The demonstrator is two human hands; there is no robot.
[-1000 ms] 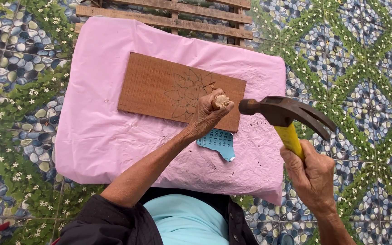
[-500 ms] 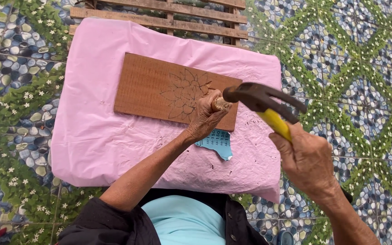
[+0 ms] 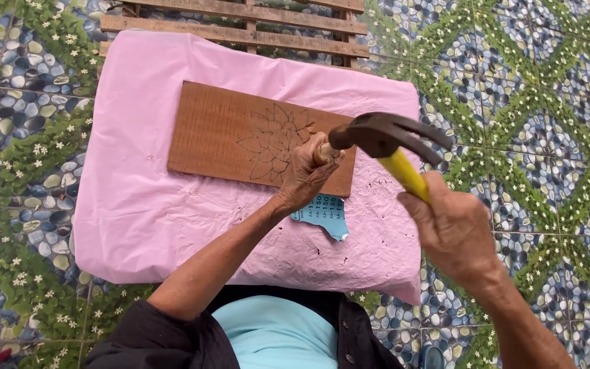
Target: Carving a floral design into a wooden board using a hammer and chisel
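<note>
A brown wooden board (image 3: 227, 133) with a flower outline drawn on it lies on a pink cloth (image 3: 151, 205). My left hand (image 3: 305, 174) is closed around a wooden-handled chisel (image 3: 323, 152) held upright on the flower's right side. My right hand (image 3: 455, 229) grips the yellow handle of a claw hammer (image 3: 384, 137). The dark hammer head touches the top of the chisel handle.
A blue piece of sandpaper (image 3: 326, 215) lies on the cloth just below the board. Wooden slats (image 3: 240, 24) show beyond the cloth's far edge. The floor (image 3: 534, 102) around is patterned with pebbles, leaves and small white flowers.
The hammer swung left from beside the chisel and now meets the chisel's top. My left hand stayed on the chisel at the flower. The view shifted slightly.
</note>
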